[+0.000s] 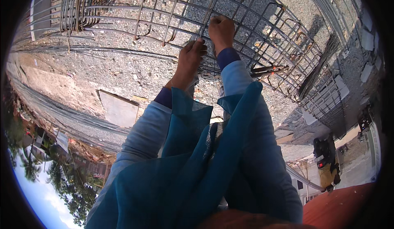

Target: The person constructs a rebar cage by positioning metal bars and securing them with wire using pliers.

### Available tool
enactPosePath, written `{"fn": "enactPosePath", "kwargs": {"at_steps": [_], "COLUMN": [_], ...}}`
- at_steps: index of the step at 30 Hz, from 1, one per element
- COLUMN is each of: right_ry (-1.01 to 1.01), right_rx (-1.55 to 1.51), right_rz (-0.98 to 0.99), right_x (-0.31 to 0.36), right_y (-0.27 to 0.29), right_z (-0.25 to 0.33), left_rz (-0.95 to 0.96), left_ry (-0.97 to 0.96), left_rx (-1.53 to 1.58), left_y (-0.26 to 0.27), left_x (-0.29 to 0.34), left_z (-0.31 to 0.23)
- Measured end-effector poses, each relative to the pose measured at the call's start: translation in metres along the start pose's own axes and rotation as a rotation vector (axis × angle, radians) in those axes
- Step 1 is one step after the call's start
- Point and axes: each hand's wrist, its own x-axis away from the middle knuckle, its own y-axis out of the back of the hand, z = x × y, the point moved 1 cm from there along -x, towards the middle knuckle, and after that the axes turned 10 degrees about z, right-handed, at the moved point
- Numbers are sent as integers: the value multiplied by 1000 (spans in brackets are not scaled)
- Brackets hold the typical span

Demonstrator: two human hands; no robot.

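Both hands are at a cage of steel reinforcing bars [176, 4], close to one of its crossings. My left hand [190, 61] is closed, with thumb and fingertips pinched by the near lengthwise bar. Just right of it and farther off, my right hand [222, 31] is curled into a fist against the bars. Whatever either hand grips is hidden by the fingers. Thin dark strands, like wire, show between the two wrists. A pair of pincers [269, 70] with orange marks lies on the cage to the right of my right forearm.
Gravel [123, 67] covers the ground. A bundle of thin wires [318, 70] rests across the cage's right end. Stacked bent stirrups [76, 7] stand at the upper left, and long bars [74, 106] run along the left. A loose teal cloth [164, 184] hangs over my forearms.
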Motion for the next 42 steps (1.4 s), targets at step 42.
{"fn": "enactPosePath", "kwargs": {"at_steps": [42], "right_ry": [-442], "right_rx": [-111], "right_rz": [-226], "right_x": [104], "right_y": [145], "right_z": [-155], "left_rz": [-4], "left_ry": [150], "left_rx": [370], "left_y": [-4], "left_x": [167], "left_z": [-10]}}
